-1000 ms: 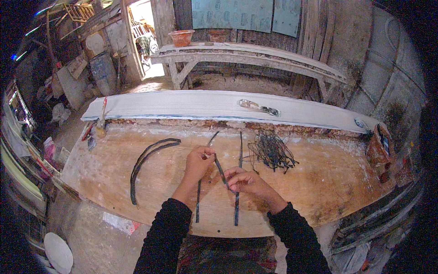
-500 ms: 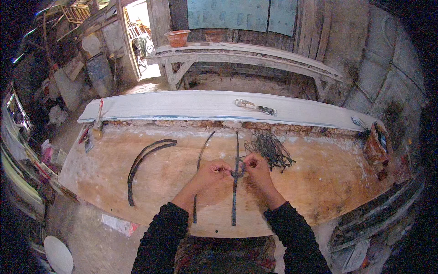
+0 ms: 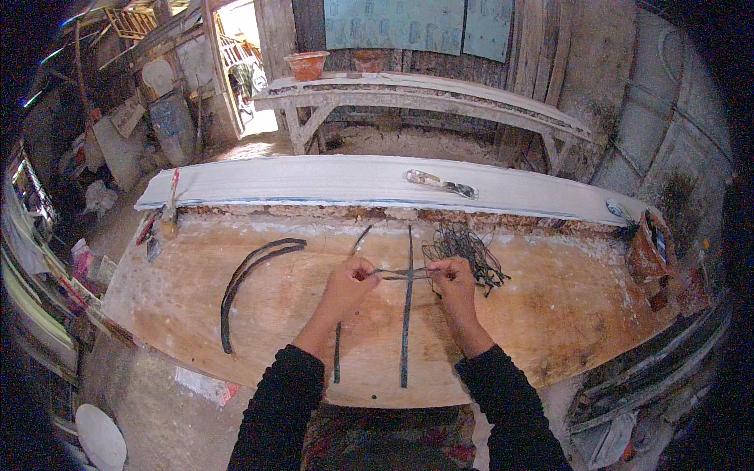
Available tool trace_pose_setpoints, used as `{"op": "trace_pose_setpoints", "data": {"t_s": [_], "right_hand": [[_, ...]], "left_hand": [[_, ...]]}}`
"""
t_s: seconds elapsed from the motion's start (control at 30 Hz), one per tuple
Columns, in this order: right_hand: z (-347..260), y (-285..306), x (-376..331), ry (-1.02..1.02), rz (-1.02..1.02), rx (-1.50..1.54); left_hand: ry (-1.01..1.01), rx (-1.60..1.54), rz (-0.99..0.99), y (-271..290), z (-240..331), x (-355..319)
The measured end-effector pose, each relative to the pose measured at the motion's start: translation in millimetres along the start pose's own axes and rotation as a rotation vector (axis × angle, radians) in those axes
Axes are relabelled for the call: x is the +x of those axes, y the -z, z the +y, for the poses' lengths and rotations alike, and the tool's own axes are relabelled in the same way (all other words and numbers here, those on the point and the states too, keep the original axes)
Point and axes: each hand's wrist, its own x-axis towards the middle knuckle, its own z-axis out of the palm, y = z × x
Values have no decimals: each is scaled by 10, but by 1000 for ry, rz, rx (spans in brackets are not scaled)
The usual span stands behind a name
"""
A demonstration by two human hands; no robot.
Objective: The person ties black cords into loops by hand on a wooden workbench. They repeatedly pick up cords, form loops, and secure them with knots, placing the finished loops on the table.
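Across the wooden board, a dark cord [image 3: 399,274] is stretched between my two hands, crossing a straight dark strip [image 3: 406,330]. My left hand [image 3: 352,284] pinches one end of the cord, over a second dark strip [image 3: 338,353] that it partly covers. My right hand [image 3: 455,284] pinches the other end, just in front of a tangled bundle of thin dark cords [image 3: 471,250]. Whether the cord loops under the straight strip cannot be made out. Further left lies a curved doubled dark strip [image 3: 236,286].
Behind the wooden board [image 3: 542,330] runs a long white panel [image 3: 314,179] bearing a handled tool [image 3: 441,184]. A brush [image 3: 170,216] rests at the left; a brown container [image 3: 646,251] sits at the right end. A bench [image 3: 440,93] with a reddish bowl [image 3: 306,65] stands beyond.
My hands have moved apart, the left one leftward and the right one rightward. The loop of cord at the straight strip has been drawn out into a taut line.
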Motion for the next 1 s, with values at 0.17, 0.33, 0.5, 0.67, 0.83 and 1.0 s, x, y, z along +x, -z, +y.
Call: {"op": "trace_pose_setpoints", "data": {"t_s": [0.17,0.33,0.5,0.67,0.83,1.0], "right_hand": [[-303,-17,-167,-144,-436,316],[-755,-45,-362,-249,-854,536],[-545,-69,-351,-93,-836,413],[-546,5,-303,-203,-700,344],[-451,-16,-218,-30,-418,244],[-116,-35,-42,-116,-164,49]], "left_hand": [[63,-106,310,89,-88,127],[47,-87,349,109,-257,143],[17,-158,280,54,-163,98],[240,-102,146,-11,-63,73],[-99,-71,-154,-32,-131,25],[-212,-184,-647,-129,-40,-81]]}}
